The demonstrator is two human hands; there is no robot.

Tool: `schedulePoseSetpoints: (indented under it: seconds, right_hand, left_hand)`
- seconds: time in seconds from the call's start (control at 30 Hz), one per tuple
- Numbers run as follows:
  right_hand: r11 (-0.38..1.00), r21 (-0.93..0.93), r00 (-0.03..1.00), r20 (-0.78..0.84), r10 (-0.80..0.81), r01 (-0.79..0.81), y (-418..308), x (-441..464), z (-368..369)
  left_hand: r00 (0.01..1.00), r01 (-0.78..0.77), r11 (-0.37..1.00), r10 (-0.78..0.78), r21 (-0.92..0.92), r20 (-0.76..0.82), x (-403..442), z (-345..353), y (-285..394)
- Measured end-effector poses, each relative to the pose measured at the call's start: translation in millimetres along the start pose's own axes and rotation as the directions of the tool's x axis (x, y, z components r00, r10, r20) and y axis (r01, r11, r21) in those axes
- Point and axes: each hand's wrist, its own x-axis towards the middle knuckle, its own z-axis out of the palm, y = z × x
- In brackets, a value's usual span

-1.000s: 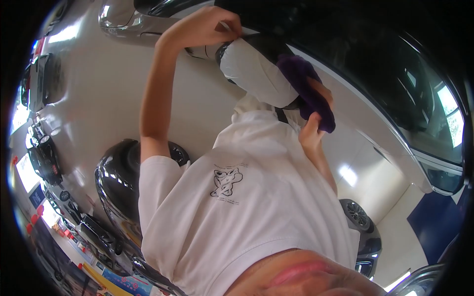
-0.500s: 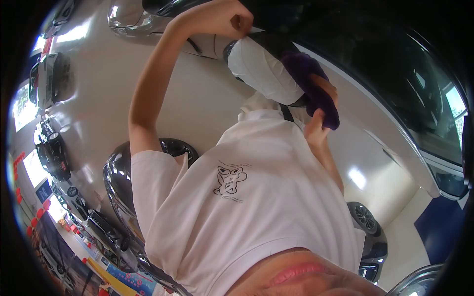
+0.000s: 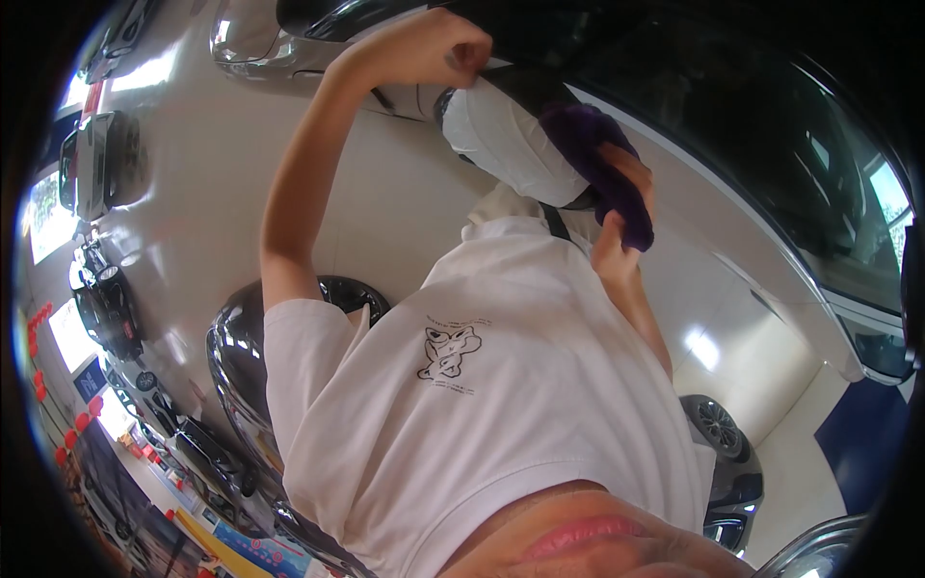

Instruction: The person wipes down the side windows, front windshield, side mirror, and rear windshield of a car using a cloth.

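My right hand [image 3: 631, 183] is closed around a dark purple cloth [image 3: 583, 135], which hangs bunched past the fingers on both sides. The cloth lies in front of a rounded form with a white, crinkled cover [image 3: 506, 144], whose kind I cannot make out. At the top, my left hand [image 3: 453, 48] is raised with its fingers curled in against a dark edge of the car. What it holds, if anything, is hidden. Close to both hands runs the glossy black car [image 3: 713, 125] with its windows and pale lower side.
Another dark, shiny car [image 3: 241, 376] stands behind me on the left. A car wheel [image 3: 718, 429] shows at the lower right, near a dark blue panel [image 3: 862, 443]. Several more cars and red round decorations line the far left. The floor [image 3: 193, 202] is pale and glossy.
The cloth and my right hand have shifted slightly left in the view. My left forearm has moved down a little. Both hands keep their grip shapes.
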Motion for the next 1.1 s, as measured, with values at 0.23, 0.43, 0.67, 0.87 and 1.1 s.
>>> schedulePoseSetpoints:
  seconds: [0.23,0.43,0.67,0.87,1.1]
  right_hand:
    - [0.999,-0.022,1.000,-0.001,-0.031,0.031,2,0,1]
    - [0.999,-0.039,1.000,0.014,-0.027,0.028,5,-1,0]
    - [0.999,0.025,0.999,0.020,0.028,-0.028,-2,1,-3]
    - [0.900,0.192,0.894,-0.155,0.421,-0.391,-18,18,-3]
    - [0.824,0.131,0.762,-0.323,0.561,-0.551,-19,84,12]
  left_hand:
    - [0.999,0.030,1.000,-0.030,-0.009,-0.031,-6,6,0]
    - [0.977,-0.008,0.999,0.018,0.051,-0.211,-16,27,-5]
    - [0.952,0.063,0.997,-0.070,-0.035,-0.299,-27,43,-4]
    - [0.860,0.199,0.978,-0.207,-0.067,-0.466,-39,67,11]
    - [0.549,0.318,0.943,-0.266,-0.096,-0.792,-35,112,30]
